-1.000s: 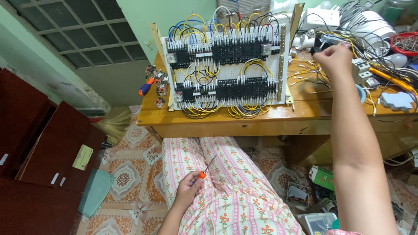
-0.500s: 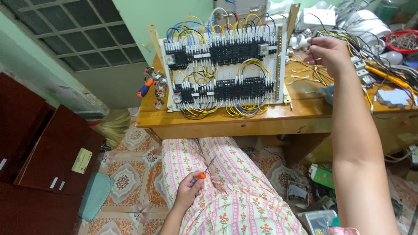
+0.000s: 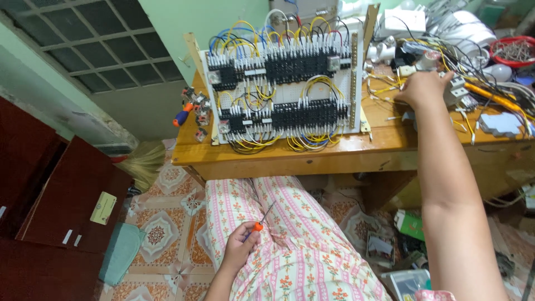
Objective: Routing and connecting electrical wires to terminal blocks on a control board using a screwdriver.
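My left hand (image 3: pixel 239 245) rests on my lap, on pink flowered cloth, and grips a small screwdriver (image 3: pixel 261 219) with an orange handle, its thin shaft pointing up toward the table. My right hand (image 3: pixel 423 88) reaches far out over the wooden table (image 3: pixel 312 159), fingers curled among loose yellow wires and small grey parts (image 3: pixel 460 92) to the right of the panel; whether it grips one I cannot tell. A white wiring panel (image 3: pixel 284 95) leans upright on the table, carrying two rows of black components joined by yellow, blue and black wires.
A blue and orange tool (image 3: pixel 183 115) lies at the table's left end. A red bowl of screws (image 3: pixel 515 51) and white boxes sit at the back right. Dark red cabinets (image 3: pixel 50 206) stand at left. Clutter (image 3: pixel 409 245) covers the tiled floor under the table.
My right hand has drawn back to the left and nearer the panel, from the grey parts toward the loose yellow wires. My left hand has kept still with the screwdriver.
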